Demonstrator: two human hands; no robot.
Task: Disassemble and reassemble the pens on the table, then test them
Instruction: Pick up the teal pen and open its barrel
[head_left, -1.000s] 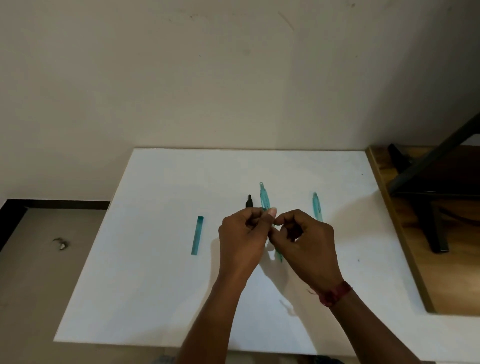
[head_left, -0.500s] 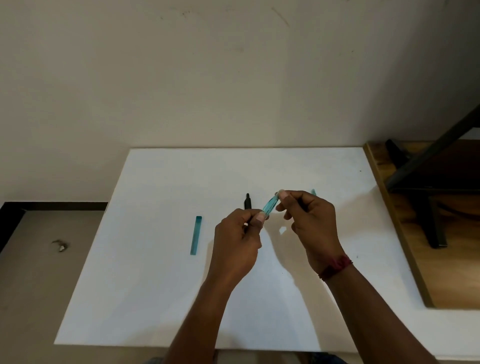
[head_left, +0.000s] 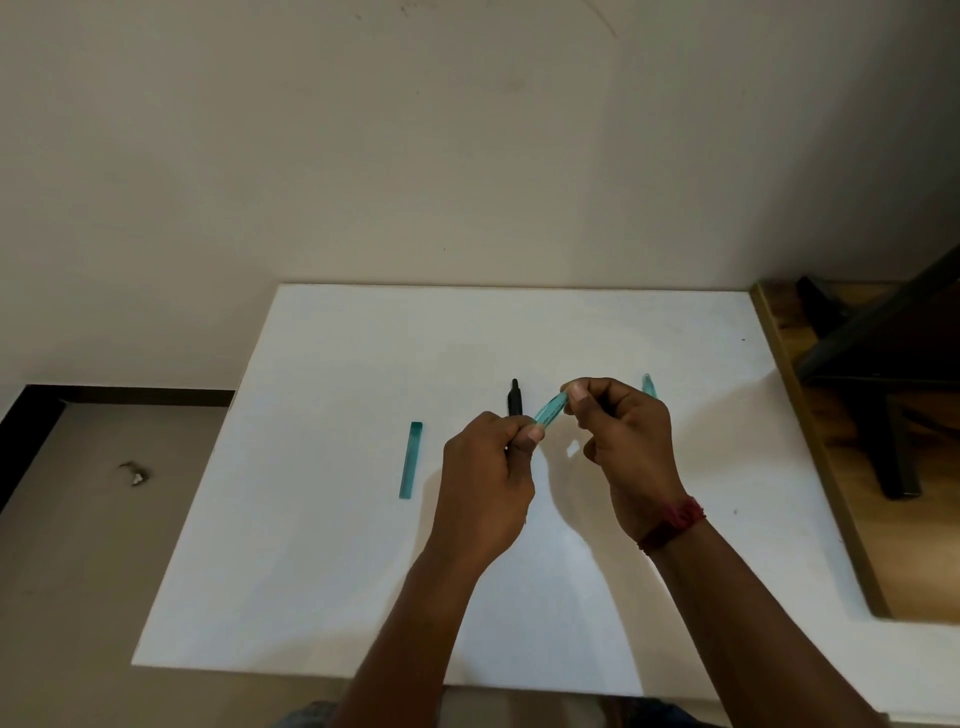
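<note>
Left hand (head_left: 485, 478) and right hand (head_left: 623, 441) each pinch an end of the teal pen barrel (head_left: 549, 410) above the tabletop (head_left: 311, 519). A black piece (head_left: 515, 397) lies just beyond the left grip, a teal cap (head_left: 410, 460) to its left, and a second pen (head_left: 648, 386) behind the right.

L hand (head_left: 488, 467) & R hand (head_left: 623, 447) pinch opposite ends of teal pen barrel (head_left: 550, 410) above white worktop (head_left: 311, 519). Teal cap (head_left: 410, 460) lies to the left; black pen part (head_left: 515, 397) & teal piece (head_left: 649, 386) behind hands.

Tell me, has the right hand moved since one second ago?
Yes. The right hand moved farther from the person and now hides most of the loose teal pen on the table.
</note>
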